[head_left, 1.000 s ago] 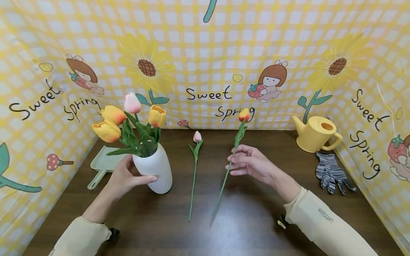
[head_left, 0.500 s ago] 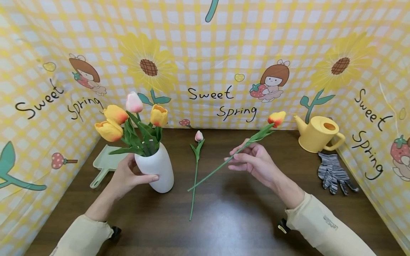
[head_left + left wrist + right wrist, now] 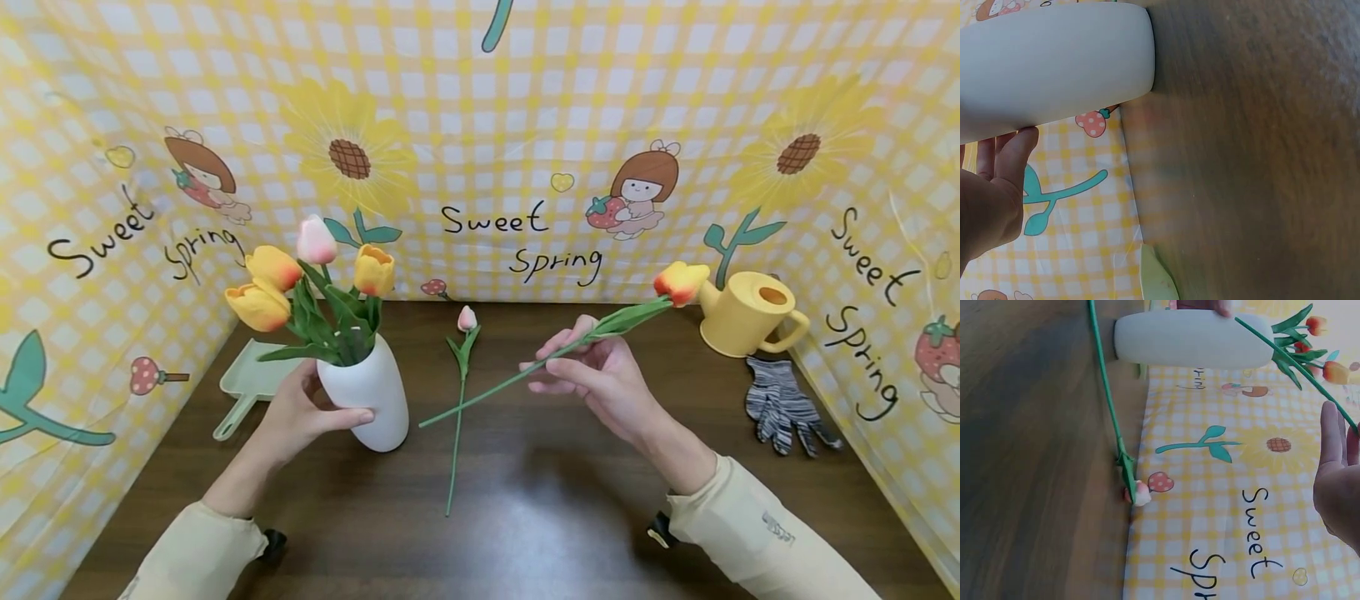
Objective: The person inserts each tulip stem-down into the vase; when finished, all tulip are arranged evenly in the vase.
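Note:
My left hand (image 3: 300, 417) grips a white vase (image 3: 371, 400) round its side, the thumb across the front. Several yellow-orange tulips and a pink tulip (image 3: 317, 240) stand in the vase. Above the table, my right hand (image 3: 600, 375) pinches the stem of a yellow-red tulip (image 3: 681, 283). That tulip slants, its bloom up to the right and its stem end toward the vase. A second pink tulip (image 3: 467, 319) lies on the table between the hands. In the left wrist view the vase (image 3: 1060, 62) fills the top left, and its base meets the table.
A pale green dustpan (image 3: 251, 371) lies left of the vase. At the back right stands a yellow watering can (image 3: 746, 312), with a grey striped glove (image 3: 783, 404) in front of it. Yellow checked cloth walls enclose the brown table (image 3: 525, 517) at the back and sides.
The tulip in my right hand has turned from nearly upright to a slant, its bloom swinging right and its stem end swinging left toward the vase. My left hand keeps its hold on the vase.

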The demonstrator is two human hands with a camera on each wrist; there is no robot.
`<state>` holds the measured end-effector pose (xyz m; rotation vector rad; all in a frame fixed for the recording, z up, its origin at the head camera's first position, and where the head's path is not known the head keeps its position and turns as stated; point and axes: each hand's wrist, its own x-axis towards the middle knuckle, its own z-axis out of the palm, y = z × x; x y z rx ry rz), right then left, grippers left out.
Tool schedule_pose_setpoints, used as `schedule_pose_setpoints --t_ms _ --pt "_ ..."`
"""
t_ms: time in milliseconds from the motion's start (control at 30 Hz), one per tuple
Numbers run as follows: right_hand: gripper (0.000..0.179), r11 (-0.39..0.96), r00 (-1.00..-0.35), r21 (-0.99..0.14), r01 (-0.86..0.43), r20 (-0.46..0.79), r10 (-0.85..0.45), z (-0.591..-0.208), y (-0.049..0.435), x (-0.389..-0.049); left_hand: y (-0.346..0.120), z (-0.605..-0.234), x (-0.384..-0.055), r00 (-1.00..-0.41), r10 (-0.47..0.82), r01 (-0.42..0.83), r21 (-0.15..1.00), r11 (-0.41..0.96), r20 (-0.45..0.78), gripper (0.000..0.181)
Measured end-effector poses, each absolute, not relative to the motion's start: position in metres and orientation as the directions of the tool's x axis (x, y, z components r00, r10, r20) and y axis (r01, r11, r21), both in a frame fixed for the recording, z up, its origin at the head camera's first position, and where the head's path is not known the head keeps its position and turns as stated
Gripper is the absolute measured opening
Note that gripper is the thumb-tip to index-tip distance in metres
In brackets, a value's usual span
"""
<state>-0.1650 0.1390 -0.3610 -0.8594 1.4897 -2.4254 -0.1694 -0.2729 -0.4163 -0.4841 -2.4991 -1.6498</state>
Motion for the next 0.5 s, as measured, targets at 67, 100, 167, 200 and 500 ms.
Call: schedule_pose_setpoints --t_ms 67,100,167,200,500 --pt "0.022 -0.494 -0.81 -0.853 -0.167 0.404 -0.425 -0.359 0.138 -0.164 -0.273 -0.416 -0.169 -0.945 0.199 0.318 0.874 0.367 0.26 0.078" --pt "0.023 -0.498 -0.807 -0.85 -0.174 0.413 -0.423 -0.358 0.137 -0.164 -0.273 -0.416 -0.169 -0.945 0.199 0.318 0.873 0.369 0.26 0.078" --pt "0.024 -0.506 -0.803 -0.842 -0.187 0.427 -0.415 -0.356 0.135 -0.163 -0.273 -0.416 -0.169 -0.945 0.2 0.317 0.871 0.375 0.258 0.078" --pt "0.024 -0.512 -0.8 -0.836 -0.197 0.439 -0.408 -0.355 0.134 -0.163 -0.273 -0.415 -0.169 -0.945 0.201 0.317 0.87 0.378 0.257 0.078" --pt "0.024 -0.622 -0.739 -0.714 -0.321 0.6 -0.307 -0.337 0.113 -0.164 -0.274 -0.416 -0.17 -0.942 0.209 0.326 0.86 0.392 0.262 0.08"
